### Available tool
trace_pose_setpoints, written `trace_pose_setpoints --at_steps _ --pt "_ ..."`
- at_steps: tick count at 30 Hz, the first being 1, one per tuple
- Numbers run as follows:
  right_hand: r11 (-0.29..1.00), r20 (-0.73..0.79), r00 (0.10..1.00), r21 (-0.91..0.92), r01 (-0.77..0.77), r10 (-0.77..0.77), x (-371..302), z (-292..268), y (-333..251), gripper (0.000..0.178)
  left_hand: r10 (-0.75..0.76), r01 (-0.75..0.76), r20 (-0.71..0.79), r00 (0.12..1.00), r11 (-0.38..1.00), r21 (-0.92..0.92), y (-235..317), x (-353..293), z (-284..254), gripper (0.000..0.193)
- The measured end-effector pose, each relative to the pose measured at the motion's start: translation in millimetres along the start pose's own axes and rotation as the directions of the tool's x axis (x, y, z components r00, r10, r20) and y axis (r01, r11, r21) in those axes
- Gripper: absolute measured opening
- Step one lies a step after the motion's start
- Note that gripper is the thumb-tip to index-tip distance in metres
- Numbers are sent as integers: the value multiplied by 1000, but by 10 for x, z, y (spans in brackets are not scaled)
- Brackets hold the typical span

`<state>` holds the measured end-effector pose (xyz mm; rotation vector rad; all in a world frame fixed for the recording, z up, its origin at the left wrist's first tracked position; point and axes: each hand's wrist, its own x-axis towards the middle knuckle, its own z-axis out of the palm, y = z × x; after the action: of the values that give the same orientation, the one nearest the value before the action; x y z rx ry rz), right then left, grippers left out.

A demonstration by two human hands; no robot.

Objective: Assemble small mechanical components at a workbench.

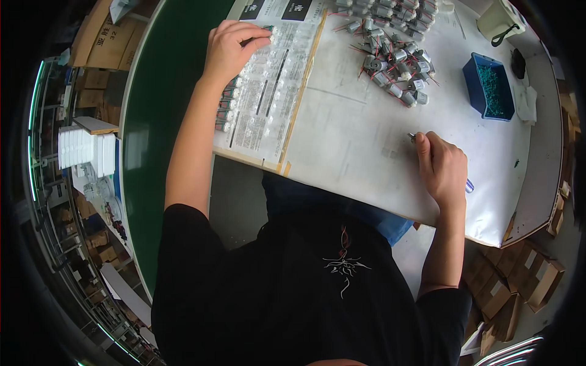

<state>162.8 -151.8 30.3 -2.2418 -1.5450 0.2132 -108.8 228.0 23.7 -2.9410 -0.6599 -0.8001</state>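
Note:
My left hand (233,50) reaches to the far left of the table, over a printed sheet (256,125). Its thumb and fingers are pinched on a small motor (270,34) with a pale end, partly hidden by the fingertips. Below that hand, a row of similar small motors (226,110) lines the sheet's left edge, partly behind my forearm. My right hand (444,168) rests on the right side of the table, closed around a slim tool with a metal tip (412,138) and a purple-blue end (469,186). Its middle is hidden in the fist.
A heap of silver motors with red wires (397,64) lies at the back centre. To its right stand a blue bin (473,85) of small green pieces and a pale bucket (497,24). A green surface (149,140) adjoins on the left; cardboard boxes (519,274) sit at lower right.

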Motion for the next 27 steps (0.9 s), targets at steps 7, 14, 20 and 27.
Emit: trace_pose_setpoints --at_steps 7,14,20,27 --pt "971 -2 985 168 -172 175 101 -292 68 44 -1 3 -68 998 1000 20 431 130 -33 16" --pt "890 -307 895 -221 -399 324 710 -770 1032 20 189 -167 46 981 940 -299 1510 568 351 18" --pt "815 -191 874 -318 -485 446 856 -688 1081 30 187 -170 58 981 960 -223 1657 623 398 22" --pt "891 -421 827 -88 -445 371 704 -638 1114 20 -254 272 133 958 656 -704 2034 206 79 16"
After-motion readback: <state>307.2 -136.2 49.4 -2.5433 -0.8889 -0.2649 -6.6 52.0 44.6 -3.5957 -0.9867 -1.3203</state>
